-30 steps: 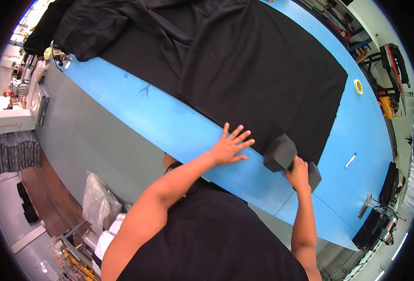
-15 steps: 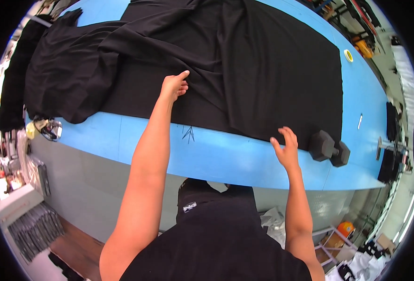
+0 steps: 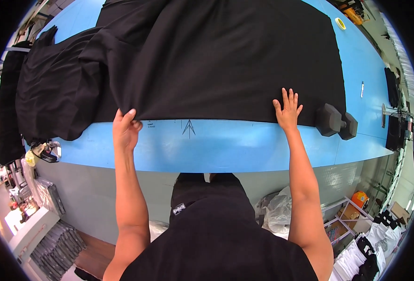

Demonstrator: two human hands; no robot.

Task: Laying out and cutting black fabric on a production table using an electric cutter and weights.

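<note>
A wide sheet of black fabric point(image 3: 225, 70) covers much of the blue table point(image 3: 225, 150), its near edge running almost straight across. My left hand point(image 3: 126, 129) pinches that edge on the left, where folds rise away from the fingers. Spread flat on the cloth near its right end, my right hand point(image 3: 288, 110) presses with fingers apart. Just right of it a black hexagonal dumbbell point(image 3: 329, 119) rests partly on the fabric's near right corner. To the left of my left hand the cloth lies bunched in loose folds.
A roll of yellow tape point(image 3: 340, 23) and a white marker point(image 3: 362, 89) lie on the table's right side. Arrow marks point(image 3: 188, 129) are drawn near the front edge. At the left front corner sits a small handheld tool point(image 3: 47, 151).
My left hand has drawn the fabric's edge left and toward me, smoothing the folds in the middle. My right hand has come down flat onto the cloth.
</note>
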